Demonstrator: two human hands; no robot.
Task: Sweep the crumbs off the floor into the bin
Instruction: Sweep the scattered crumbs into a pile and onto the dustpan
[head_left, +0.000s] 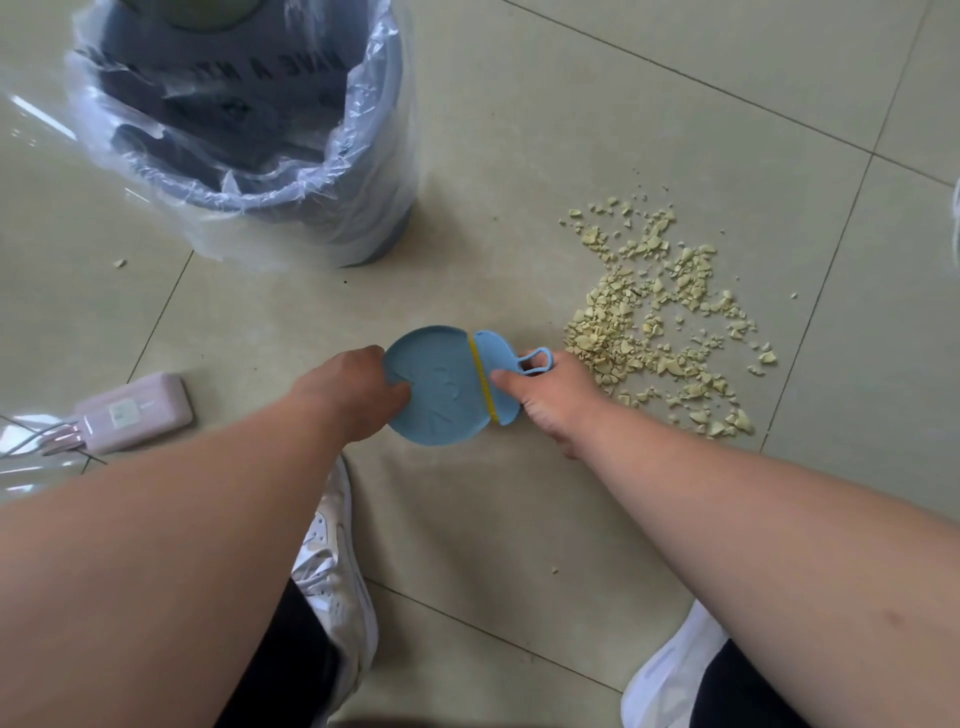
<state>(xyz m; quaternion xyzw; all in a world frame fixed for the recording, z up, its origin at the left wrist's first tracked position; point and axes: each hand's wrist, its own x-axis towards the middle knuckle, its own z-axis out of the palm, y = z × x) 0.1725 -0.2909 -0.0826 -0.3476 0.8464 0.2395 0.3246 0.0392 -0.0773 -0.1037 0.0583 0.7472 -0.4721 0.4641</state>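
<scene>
A pile of pale yellow crumbs lies scattered on the beige tiled floor at the right. A small blue round dustpan rests low over the floor in the middle. My left hand grips its left rim. A blue brush piece with a yellow edge strip and a loop handle adjoins the pan's right side, and my right hand holds it beside the crumbs. The grey bin, lined with a clear plastic bag, stands at the upper left.
A pink power strip with cables lies on the floor at the left. One stray crumb sits left of the bin. My white shoes are planted below the hands. Clear plastic sheeting covers the far left edge.
</scene>
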